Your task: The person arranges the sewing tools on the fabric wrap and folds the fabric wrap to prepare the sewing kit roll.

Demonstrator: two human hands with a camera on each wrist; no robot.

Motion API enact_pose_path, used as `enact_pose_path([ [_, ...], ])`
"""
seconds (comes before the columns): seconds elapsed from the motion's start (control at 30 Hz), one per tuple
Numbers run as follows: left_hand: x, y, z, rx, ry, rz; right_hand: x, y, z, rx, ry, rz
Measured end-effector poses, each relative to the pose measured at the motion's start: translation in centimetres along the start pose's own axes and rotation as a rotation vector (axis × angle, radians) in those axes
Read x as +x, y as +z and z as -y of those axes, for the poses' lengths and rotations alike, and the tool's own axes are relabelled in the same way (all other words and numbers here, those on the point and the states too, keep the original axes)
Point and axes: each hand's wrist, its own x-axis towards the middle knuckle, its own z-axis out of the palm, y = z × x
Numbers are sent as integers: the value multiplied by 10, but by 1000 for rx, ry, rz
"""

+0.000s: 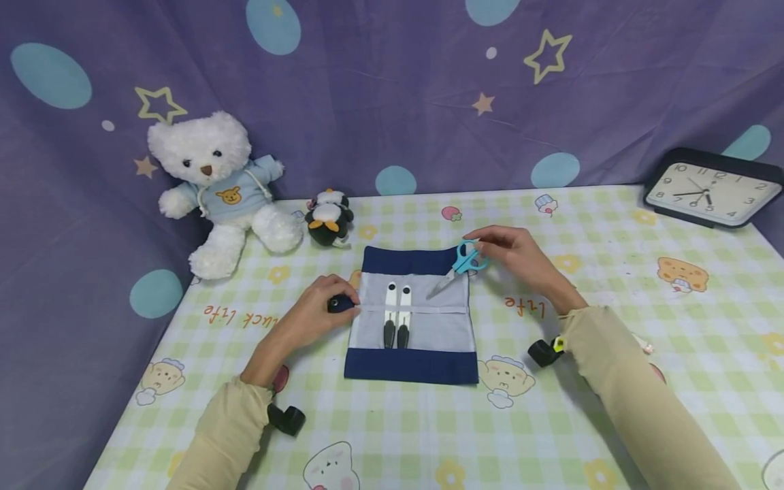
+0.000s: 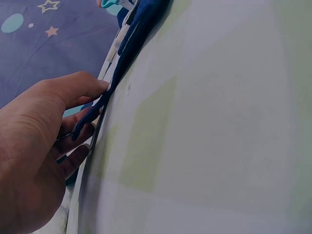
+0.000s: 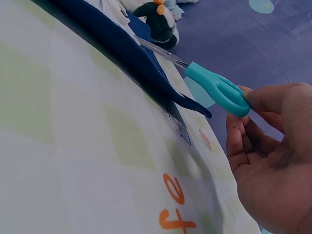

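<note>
A navy and grey cloth pouch [image 1: 410, 367] lies unfolded on the table, with a band across its grey middle. Two slim white tools with dark ends [image 1: 390, 316] sit side by side under that band; their kind is unclear. At the pouch's left edge, my left hand [image 1: 318, 306] pinches the cloth between thumb and fingers, beside a navy snap tab [image 1: 339, 303]. My right hand [image 1: 511, 255] holds a pair of scissors [image 3: 217, 90] by its turquoise handles. The scissors' blades [image 1: 441, 283] slant down to the left over the pouch's upper right part.
A white teddy bear [image 1: 235, 194] in a blue top sits at the back left, with a penguin plush [image 1: 329, 218] beside it. The black-framed clock [image 1: 713, 187] stands at the back right. A checked cloth [image 1: 429, 442] covers the table, and a purple curtain [image 1: 392, 102] hangs behind.
</note>
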Motion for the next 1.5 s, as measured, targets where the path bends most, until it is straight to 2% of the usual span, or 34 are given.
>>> enact_pose_path([
  [0.43,0,0,0,-8,-4,0,8,7,3,-10,50,53],
  [1.1,0,0,1,-14,-11,7,19,20,7,-62,4,140],
  [1.5,0,0,0,-9,-14,3,21,26,11,-143,-35,147],
])
